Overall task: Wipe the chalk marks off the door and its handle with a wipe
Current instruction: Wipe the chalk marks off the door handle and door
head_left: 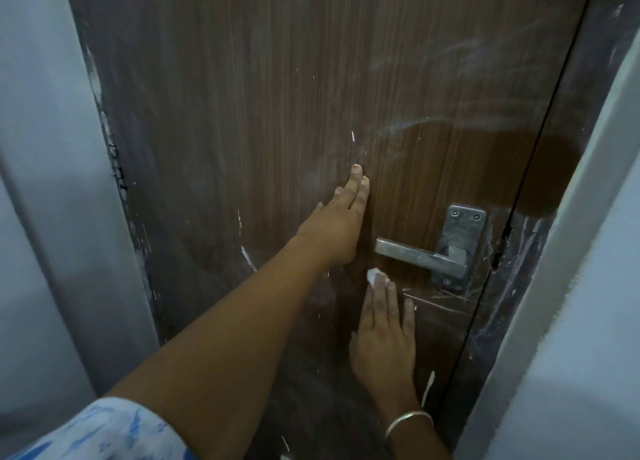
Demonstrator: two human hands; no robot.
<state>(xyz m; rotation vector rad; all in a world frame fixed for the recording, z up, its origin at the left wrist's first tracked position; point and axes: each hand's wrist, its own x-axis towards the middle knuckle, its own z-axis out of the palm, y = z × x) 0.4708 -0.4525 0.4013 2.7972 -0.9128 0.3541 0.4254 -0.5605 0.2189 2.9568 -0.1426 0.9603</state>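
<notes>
Your flat right hand [384, 331] presses the wipe [373, 276] on the door [242, 113], left hand [339, 224] braces open; push firmly toward marks [436, 298] under the handle [415, 257].

Dim, flat indoor light, src prob. behind camera. Faint sheen on handle [420, 257]. Soft shadow below left hand [341, 229] on door [242, 113]. Wide-angle bend at edges; walls [41, 182] L & R blurred.

Two hands [341, 227] [384, 331], one door [242, 95], one handle [420, 257]
</notes>
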